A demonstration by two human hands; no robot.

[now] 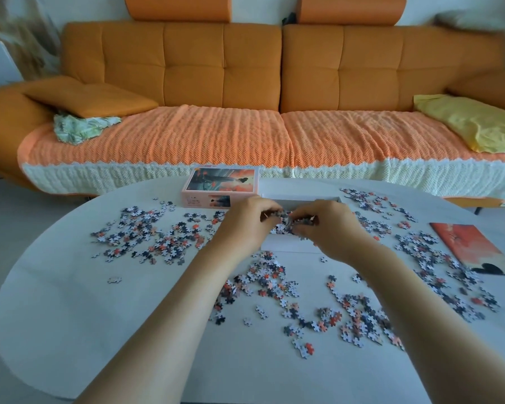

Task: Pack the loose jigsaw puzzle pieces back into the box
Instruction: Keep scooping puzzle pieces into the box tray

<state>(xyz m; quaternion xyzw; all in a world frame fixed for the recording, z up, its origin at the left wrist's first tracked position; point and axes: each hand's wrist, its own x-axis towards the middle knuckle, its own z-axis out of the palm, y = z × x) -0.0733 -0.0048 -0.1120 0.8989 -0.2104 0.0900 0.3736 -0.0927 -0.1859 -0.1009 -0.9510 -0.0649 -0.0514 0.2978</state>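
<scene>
Closest to the camera, both forearms reach out over the white oval surface (70, 316). Between and beside them lies a wide scatter of loose puzzle pieces (356, 319), some white back up, some showing orange or dark print.

Past that scatter the two hands meet over the open white box (286, 246). The left hand (245, 225) and the right hand (327, 231) are drawn close, fingers curled inward. Together they pinch a small clump of pieces just above the tray. The hands cover most of the tray, so how full it is cannot be told.

This looks like the drop step of one scoop-and-drop round — a handful gathered and brought over the box, not yet let go. The task is at an early to middle stage, since far more pieces lie on the surface than the hands could hold.

The next move calls for loosening both grips while low inside the walls, so the clump falls in and does not bounce out. After that, a fresh sweep of the nearest heap toward the tray's near wall would be sensible.

Level with the hands, more pieces spread out on the left (146, 237) and on the right (438, 266). Those on the right reach a printed reference sheet (473, 249) lying flat near the edge.

Just beyond the left hand sits the pink picture-printed lid (220, 185) — or so it appears — beside the tray's far end. Behind the surface stands an orange sofa (222, 68) with a knitted throw.
</scene>
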